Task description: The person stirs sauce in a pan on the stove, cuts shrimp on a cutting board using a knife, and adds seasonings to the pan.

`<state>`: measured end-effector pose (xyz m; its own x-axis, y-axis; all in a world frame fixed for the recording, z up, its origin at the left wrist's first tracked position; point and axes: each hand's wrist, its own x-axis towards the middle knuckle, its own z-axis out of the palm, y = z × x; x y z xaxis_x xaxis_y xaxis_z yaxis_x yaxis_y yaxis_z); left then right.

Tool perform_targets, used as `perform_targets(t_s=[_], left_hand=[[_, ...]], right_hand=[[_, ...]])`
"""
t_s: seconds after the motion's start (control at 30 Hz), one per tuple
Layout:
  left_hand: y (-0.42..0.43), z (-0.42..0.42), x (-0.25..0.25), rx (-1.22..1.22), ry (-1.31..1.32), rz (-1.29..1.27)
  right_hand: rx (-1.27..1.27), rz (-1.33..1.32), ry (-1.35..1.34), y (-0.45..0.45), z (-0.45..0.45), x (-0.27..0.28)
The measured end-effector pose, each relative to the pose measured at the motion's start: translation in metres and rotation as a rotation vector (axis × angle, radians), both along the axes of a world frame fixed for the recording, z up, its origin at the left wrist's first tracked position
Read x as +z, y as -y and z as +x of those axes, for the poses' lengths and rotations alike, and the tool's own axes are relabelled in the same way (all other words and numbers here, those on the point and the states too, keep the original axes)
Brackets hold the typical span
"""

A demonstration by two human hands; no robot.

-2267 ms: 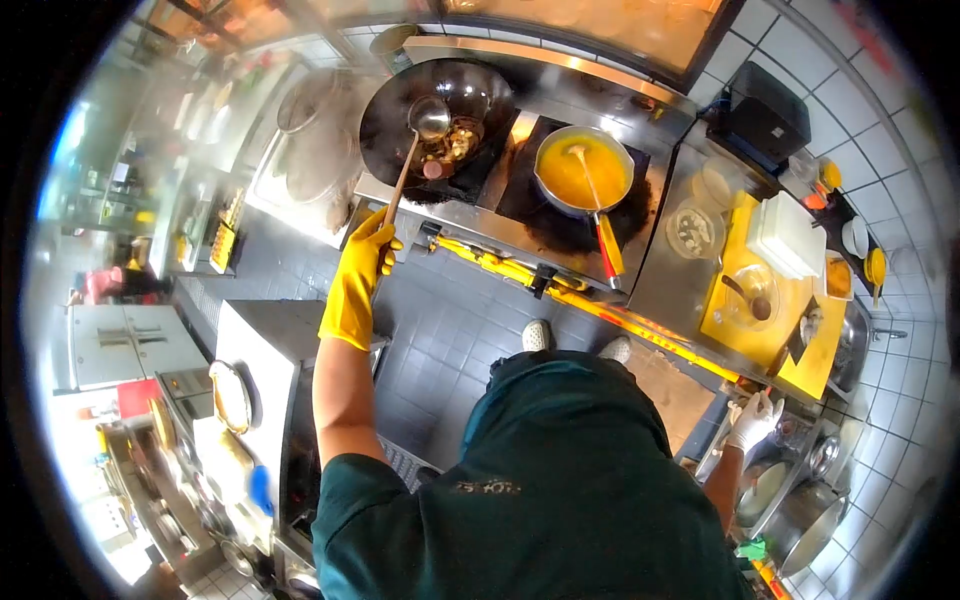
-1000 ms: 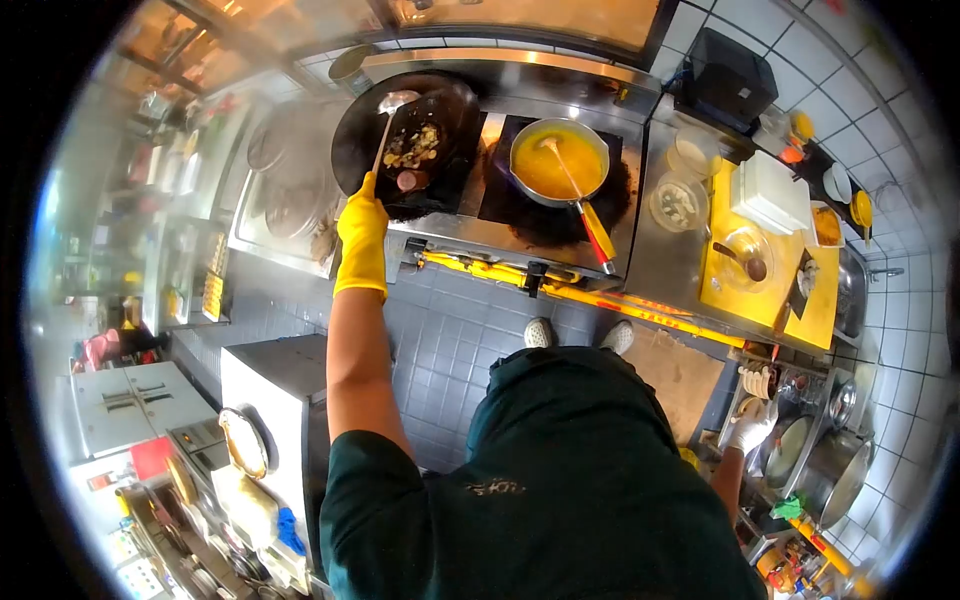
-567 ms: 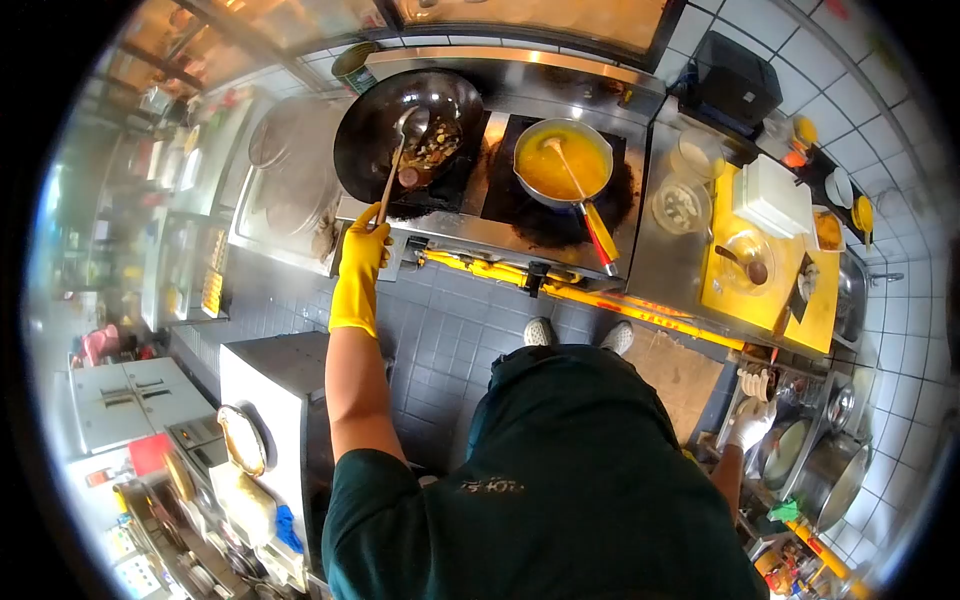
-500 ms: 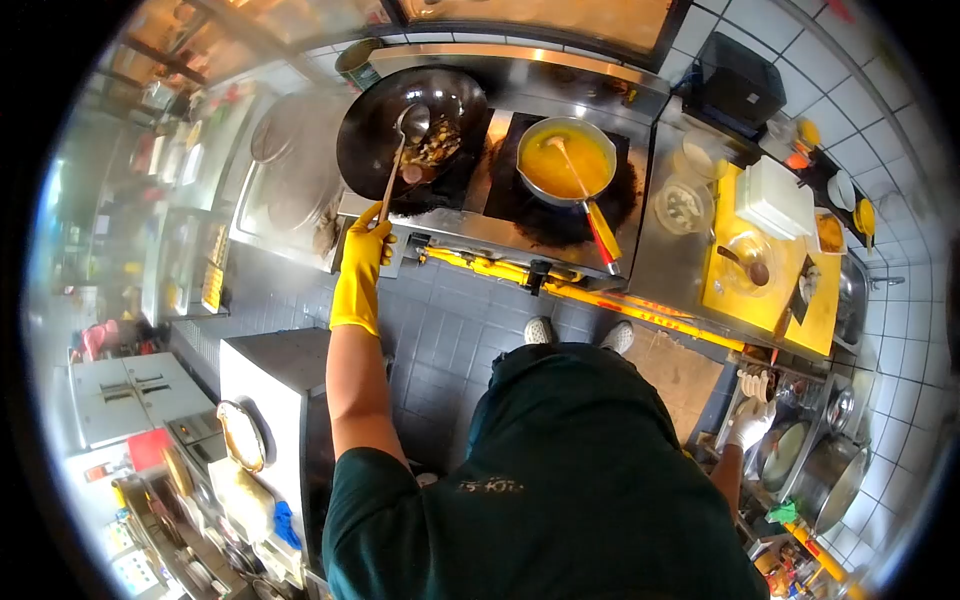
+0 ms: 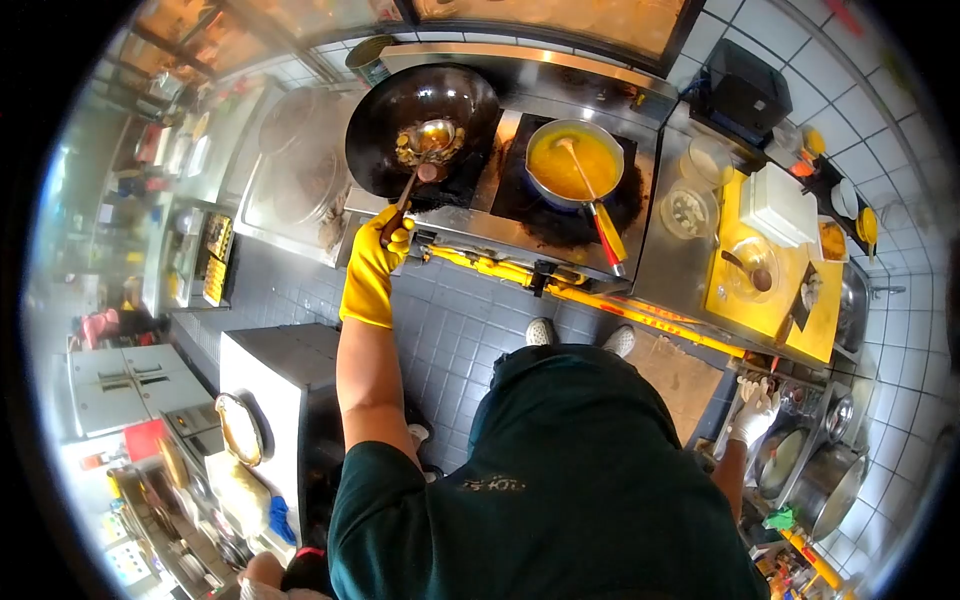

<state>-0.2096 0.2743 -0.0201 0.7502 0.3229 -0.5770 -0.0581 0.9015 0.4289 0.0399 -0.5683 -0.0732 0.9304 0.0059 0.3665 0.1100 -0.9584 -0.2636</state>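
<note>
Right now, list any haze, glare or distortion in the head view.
Head view: black vignetting at the corners; wide-lens curvature bowing the wall tiles; haze softening the upper left; washed-out brightness at lower left; glints on the wok and ladle.

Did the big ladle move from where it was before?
Yes. The ladle's bowl has moved across the wok, closer to the pot of yellow liquid.

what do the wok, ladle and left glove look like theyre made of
Wok: dark metal, probably iron or steel, with glossy highlights inside.
Ladle: metal bowl, mirror-like shine; brown handle, possibly wood.
Left glove: smooth, bright yellow, likely rubber, judging by its soft creases.
</note>
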Motion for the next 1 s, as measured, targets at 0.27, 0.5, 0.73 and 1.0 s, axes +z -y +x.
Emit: perform_targets(t_s=[0.27, 0.5, 0.73, 1.0], left_hand=[[0.029, 0.002, 0.026, -0.188, -0.714, 1.061], [0.012, -0.025, -0.025, -0.440, -1.281, 1.933], [0.009, -0.040, -0.031, -0.336, -1.269, 1.981], [0.024, -0.050, -0.011, -0.105, -1.037, 1.968]], right_hand=[[0.116, 0.038, -0.014, -0.029, -0.016, 0.030], [0.127, 0.051, -0.035, -0.034, -0.022, 0.010], [-0.040, 0.109, -0.330, -0.026, -0.034, -0.027], [0.038, 0.030, -0.345, -0.002, -0.050, -0.053]])
